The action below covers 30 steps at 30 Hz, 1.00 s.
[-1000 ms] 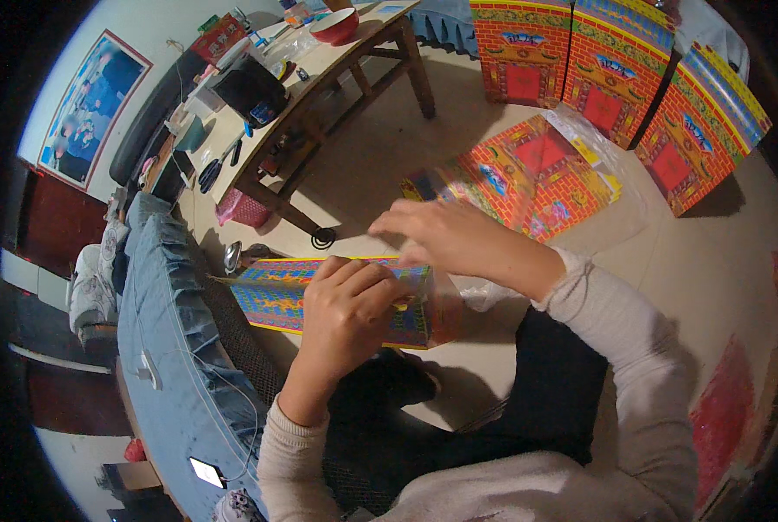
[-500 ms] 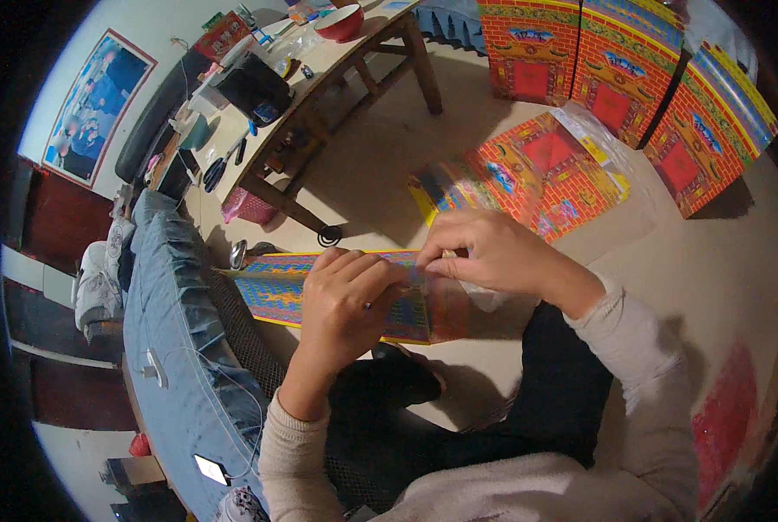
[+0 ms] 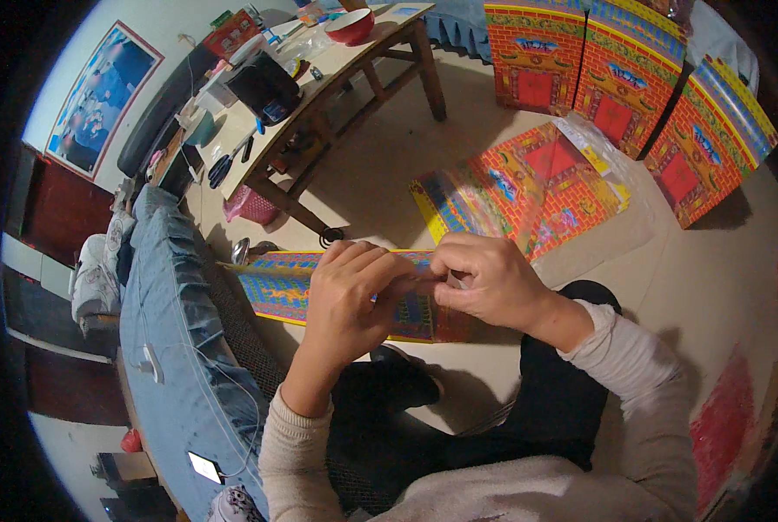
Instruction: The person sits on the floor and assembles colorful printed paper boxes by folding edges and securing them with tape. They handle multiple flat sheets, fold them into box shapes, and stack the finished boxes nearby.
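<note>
My left hand [image 3: 347, 291] and my right hand [image 3: 497, 280] are raised close together in front of me, both with curled fingers, their tips almost meeting. A small pale bit shows between the right fingers, too little to name; what the left fingers pinch is hidden. Behind and below the hands lies a long folded cardboard piece [image 3: 280, 291], printed in blue, red and gold with yellow edges. Its middle is partly covered by my hands. Beyond, a flat brick-patterned printed sheet [image 3: 528, 183] rests on the floor, partly on clear plastic wrapping [image 3: 641, 204].
Several brick-printed cardboard panels [image 3: 541, 61] stand upright at the back right. A wooden table [image 3: 337, 74] at the back left bears scissors [image 3: 223, 165], a black box [image 3: 263, 87] and a red bowl [image 3: 350, 28]. A blue-covered bed [image 3: 158, 304] with a phone [image 3: 204, 467] runs along the left.
My right hand has turned slightly and its fingers have closed in. The pale translucent piece that hung below it is no longer visible. The view has shifted slightly.
</note>
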Each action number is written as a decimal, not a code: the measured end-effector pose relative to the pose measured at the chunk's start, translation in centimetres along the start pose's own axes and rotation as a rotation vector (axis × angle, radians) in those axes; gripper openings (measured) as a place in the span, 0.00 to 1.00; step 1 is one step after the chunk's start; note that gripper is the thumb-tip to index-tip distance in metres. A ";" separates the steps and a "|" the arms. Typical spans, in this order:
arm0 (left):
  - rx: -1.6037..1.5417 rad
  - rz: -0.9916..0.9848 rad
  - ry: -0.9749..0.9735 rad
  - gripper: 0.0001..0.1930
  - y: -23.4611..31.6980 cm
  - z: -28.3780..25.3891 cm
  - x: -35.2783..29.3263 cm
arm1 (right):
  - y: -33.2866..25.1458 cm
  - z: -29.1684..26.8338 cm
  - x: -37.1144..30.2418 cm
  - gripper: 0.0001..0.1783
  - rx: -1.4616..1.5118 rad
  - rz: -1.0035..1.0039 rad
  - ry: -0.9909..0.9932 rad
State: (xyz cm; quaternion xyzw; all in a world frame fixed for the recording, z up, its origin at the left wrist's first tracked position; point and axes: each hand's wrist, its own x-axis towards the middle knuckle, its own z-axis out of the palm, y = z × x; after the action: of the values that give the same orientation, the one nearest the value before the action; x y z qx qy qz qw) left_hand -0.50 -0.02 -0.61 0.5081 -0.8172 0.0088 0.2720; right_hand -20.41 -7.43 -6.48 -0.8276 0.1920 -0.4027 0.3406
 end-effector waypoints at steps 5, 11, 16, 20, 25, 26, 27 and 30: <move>-0.049 -0.029 0.032 0.08 0.3 0.0 0.0 | -0.5 0.7 -0.4 0.09 -0.051 0.034 0.056; -0.073 -0.058 0.023 0.08 0.3 -0.3 0.1 | -1.6 1.5 -1.2 0.08 -0.055 0.078 0.152; -0.047 -0.126 0.045 0.10 -0.3 -0.3 -0.3 | -2.0 1.8 -1.3 0.07 -0.011 0.083 0.188; -0.020 -0.209 0.076 0.10 -0.6 -0.6 -0.5 | -1.7 2.4 -1.3 0.07 0.088 0.109 0.226; -0.061 -0.238 0.114 0.10 -0.8 -0.6 -1.0 | -1.4 2.5 -1.3 0.06 0.076 0.061 0.226; -0.068 -0.243 0.118 0.10 -0.7 -0.5 -1.1 | -1.3 2.4 -1.4 0.06 0.054 0.051 0.216; -0.075 -0.248 0.123 0.10 -0.7 -0.5 -1.1 | -1.3 2.3 -1.5 0.06 0.032 0.040 0.207; -0.076 -0.275 0.119 0.09 -0.4 -0.6 -1.2 | -1.6 2.1 -1.6 0.07 0.109 0.171 0.177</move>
State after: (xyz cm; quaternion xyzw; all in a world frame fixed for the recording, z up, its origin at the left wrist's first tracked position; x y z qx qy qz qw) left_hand 0.51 0.93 -0.80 0.6032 -0.7221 -0.0293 0.3374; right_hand -19.63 -4.53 -7.10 -0.7497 0.2688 -0.4535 0.4000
